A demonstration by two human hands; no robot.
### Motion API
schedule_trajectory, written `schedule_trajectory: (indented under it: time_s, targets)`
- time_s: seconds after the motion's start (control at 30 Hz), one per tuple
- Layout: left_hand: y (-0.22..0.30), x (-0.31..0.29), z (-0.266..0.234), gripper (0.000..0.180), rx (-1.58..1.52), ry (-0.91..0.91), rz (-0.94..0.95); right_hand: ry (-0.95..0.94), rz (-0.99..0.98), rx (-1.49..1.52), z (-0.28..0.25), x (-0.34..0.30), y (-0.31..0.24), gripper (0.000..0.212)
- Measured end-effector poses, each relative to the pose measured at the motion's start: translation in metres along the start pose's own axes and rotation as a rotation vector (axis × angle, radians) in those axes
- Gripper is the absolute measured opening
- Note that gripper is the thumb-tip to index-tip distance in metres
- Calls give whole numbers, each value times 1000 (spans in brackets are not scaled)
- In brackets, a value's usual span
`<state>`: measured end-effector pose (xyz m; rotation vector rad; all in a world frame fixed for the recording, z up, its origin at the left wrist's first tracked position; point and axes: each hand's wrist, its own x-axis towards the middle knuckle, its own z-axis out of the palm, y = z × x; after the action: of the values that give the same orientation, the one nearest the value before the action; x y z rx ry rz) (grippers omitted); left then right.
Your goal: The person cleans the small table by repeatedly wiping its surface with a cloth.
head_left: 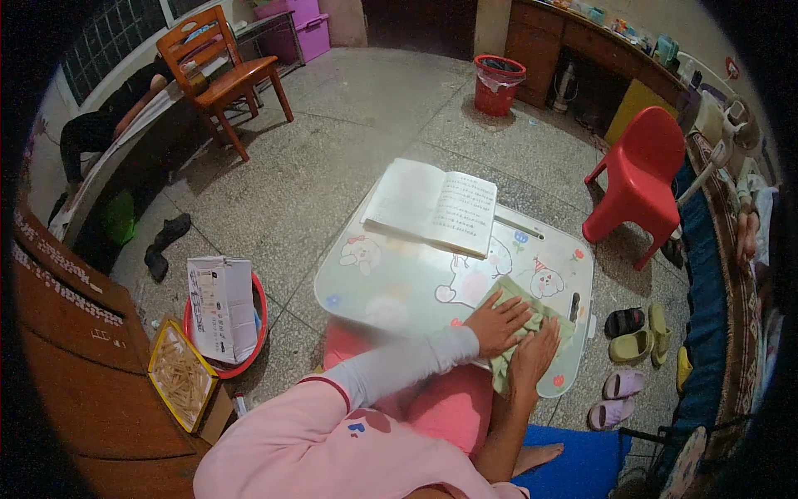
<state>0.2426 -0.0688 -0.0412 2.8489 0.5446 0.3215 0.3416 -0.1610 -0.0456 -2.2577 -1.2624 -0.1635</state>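
A pale green cloth [504,376] lies rumpled on the near right part of a small low table [374,295] with cartoon animals printed on its light top. My left hand [501,324] rests flat on the cloth, its fingers stretched out and a little apart. Just to its right, my right hand [534,358] presses on the same cloth, fingers straight and held close together; the undersides of both hands are hidden. An open book [432,204] with handwritten lines on its right page sits at the table's far edge, apart from both hands.
Left of the table, a white carton [220,308] stands in a red basin [260,320], near a yellow-edged box of pale sticks [180,378]. A red chair [644,175], several slippers [629,347] and a bed line the right. Beyond stand a wooden chair [224,79] and red bin [499,91].
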Motion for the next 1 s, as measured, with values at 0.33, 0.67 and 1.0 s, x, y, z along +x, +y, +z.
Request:
schedule_trajectory:
  time_s: [0.33,0.67,1.0]
  targets:
    - [-57,-40,-17,54,22,83,-52,1,-154,-11,33,9,-56,39]
    - [-131,-129,-62,41,138,245,-196,-74,-472,218,76,9,-169,38]
    - [-112,-196,-132,49,-12,107,-652,-31,-689,414,98,-9,-236,43]
